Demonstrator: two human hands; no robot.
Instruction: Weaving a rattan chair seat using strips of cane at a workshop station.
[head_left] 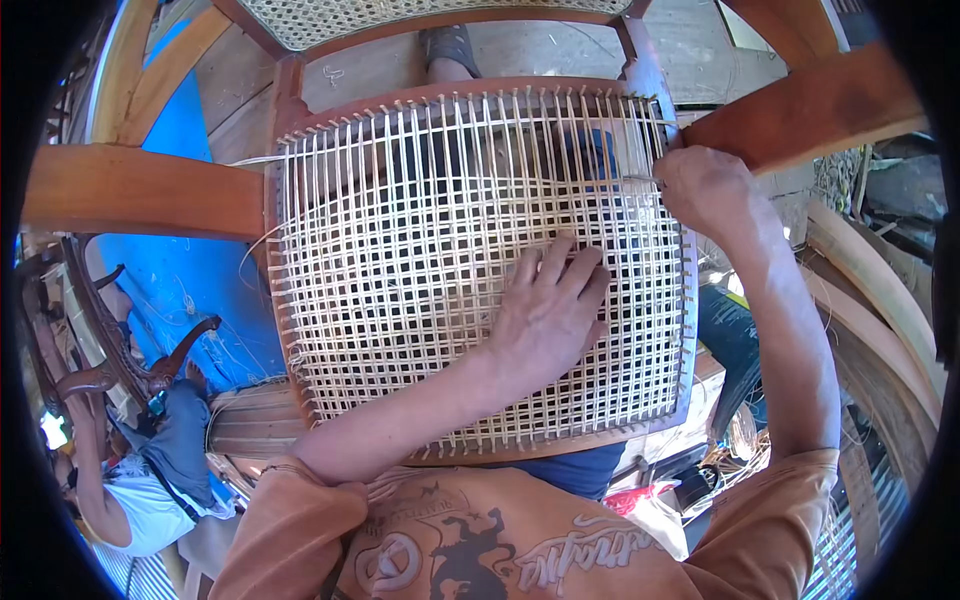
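On the left, a co-worker [140, 505] in a white top is near a blue sheet [225, 335], and then comes a wooden armrest [145, 190]. In the middle is the woven cane seat [390, 270] inside its brown frame [440, 92], and on it, a little right of centre, lies the left hand [545, 315] with its fingers released and slightly spread. Near the upper right corner of the seat, the right hand [705, 185] has its fingers clenched on the end of a thin grey rod [638, 179], which points to the left, and farther right are curved wooden pieces [880, 270].
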